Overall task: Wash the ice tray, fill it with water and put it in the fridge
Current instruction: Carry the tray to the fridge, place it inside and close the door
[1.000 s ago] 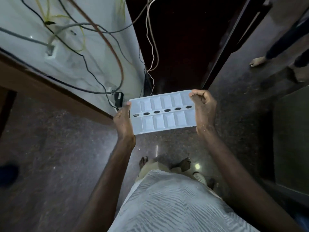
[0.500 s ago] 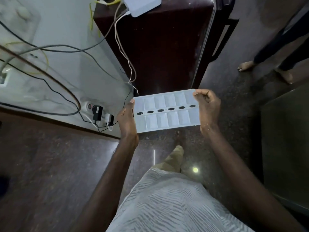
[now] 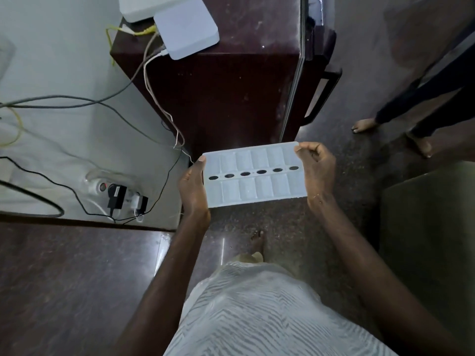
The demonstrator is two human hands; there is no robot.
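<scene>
A white ice tray (image 3: 253, 176) with two rows of compartments and a line of dark holes down its middle is held level in front of me. My left hand (image 3: 192, 187) grips its left end with the thumb on the rim. At the right end my right hand (image 3: 317, 169) holds the tray, fingers curled over the far corner. Just beyond the tray stands a dark maroon fridge (image 3: 226, 93), its door shut, with a black handle (image 3: 322, 96) on the right side. Whether the compartments hold water I cannot tell.
Two white boxes (image 3: 185, 29) with cables sit on the fridge top. A wall socket (image 3: 115, 195) with plugs and loose wires lies to the left. Another person's bare feet (image 3: 365, 124) stand on the dark floor at the right. A grey surface (image 3: 431, 227) is at right.
The view has tilted up and I have stepped closer: the fridge top and white boxes have come into sight. Both hands keep the same hold on the tray.
</scene>
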